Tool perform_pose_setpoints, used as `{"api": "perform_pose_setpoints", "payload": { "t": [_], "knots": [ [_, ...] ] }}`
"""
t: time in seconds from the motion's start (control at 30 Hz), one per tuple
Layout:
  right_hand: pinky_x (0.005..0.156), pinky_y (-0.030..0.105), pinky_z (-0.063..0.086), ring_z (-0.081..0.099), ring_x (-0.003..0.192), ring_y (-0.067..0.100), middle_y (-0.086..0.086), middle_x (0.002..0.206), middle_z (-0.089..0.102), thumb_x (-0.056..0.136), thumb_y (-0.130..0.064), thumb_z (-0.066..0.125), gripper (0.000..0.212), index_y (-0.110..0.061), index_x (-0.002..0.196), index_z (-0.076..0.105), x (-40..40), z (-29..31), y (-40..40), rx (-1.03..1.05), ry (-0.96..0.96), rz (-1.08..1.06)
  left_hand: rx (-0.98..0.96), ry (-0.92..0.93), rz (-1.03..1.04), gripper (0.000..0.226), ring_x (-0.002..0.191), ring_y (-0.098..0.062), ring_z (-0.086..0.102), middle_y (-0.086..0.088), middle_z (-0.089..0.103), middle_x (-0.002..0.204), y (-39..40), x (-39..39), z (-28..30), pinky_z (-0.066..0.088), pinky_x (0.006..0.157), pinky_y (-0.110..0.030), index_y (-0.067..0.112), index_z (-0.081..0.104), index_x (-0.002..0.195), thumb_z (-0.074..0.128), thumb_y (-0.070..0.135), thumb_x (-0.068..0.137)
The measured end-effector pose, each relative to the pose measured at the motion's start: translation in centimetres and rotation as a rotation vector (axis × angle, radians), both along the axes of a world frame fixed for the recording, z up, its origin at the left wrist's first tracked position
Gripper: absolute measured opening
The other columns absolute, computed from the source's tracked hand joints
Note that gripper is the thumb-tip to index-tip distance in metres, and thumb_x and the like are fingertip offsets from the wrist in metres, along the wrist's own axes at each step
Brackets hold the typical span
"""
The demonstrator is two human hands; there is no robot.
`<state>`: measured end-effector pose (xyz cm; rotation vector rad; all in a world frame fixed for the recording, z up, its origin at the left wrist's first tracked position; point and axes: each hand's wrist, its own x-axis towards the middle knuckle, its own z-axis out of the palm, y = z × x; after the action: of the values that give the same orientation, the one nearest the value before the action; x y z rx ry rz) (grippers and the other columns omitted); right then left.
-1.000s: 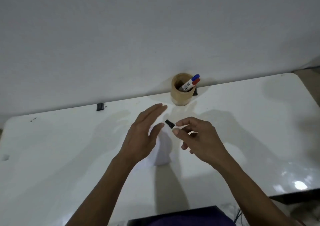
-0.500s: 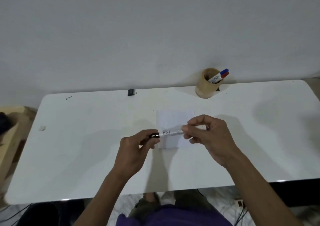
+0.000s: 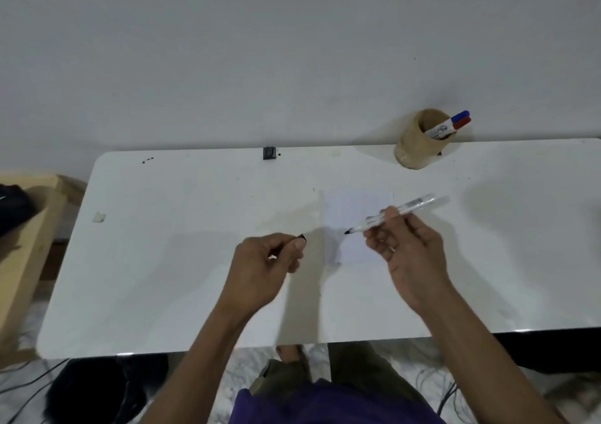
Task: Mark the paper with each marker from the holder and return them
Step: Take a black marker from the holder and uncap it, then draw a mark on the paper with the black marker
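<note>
My left hand [image 3: 271,257] hides most of the black cap [image 3: 301,237] (just a corner pokes out). Holder [image 3: 418,144] swallows both markers' [image 3: 450,125] lower halves, and their label print's too tiny to read.

Paper [image 3: 357,215] mid-table [image 3: 162,277] — holder [image 3: 419,144] behind-right, two markers [image 3: 450,125] inside.

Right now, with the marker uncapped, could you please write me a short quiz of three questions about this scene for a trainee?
1. True or false: the black cap is still on the marker.
2. Which markers stand in the holder? A) the blue marker and the red marker B) two black ones C) none
3. Fill in: the marker's tip points at the ____ lying on the table.

Key
1. False: the left hand pinches the cap, apart from the marker, which the right hand holds.
2. A
3. paper
</note>
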<state>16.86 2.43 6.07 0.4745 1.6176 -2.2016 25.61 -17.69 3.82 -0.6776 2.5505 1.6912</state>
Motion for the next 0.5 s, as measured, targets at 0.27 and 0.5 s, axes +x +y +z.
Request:
{"api": "perform_pose_setpoints", "payload": {
  "t": [0.27,0.5],
  "knots": [
    [0.069,0.031,0.059,0.072,0.073,0.020,0.014,0.089,0.072,0.101,-0.019,0.062,0.017,-0.005,0.092,0.068,-4.7,-1.9,-0.4,0.123,0.000,0.101,-0.313,-0.078,0.085,0.022,0.057,-0.022,0.050,-0.022,0.067,0.067,-3.6,-8.6,-3.0,0.054,0.066,-0.039,0.000,0.070,0.076,0.070,0.019,0.088],
    [0.065,0.030,0.058,0.071,0.067,0.018,0.003,0.072,0.072,0.100,-0.018,0.064,0.016,-0.006,0.089,0.067,-7.4,-3.4,-1.9,0.136,-0.040,0.105,-0.509,-0.232,0.028,0.015,0.081,-0.034,0.068,-0.014,0.075,0.084,-4.4,-14.1,-5.2,0.057,0.074,-0.038,0.004,0.072,0.093,0.063,0.015,0.089]
  ]
}}
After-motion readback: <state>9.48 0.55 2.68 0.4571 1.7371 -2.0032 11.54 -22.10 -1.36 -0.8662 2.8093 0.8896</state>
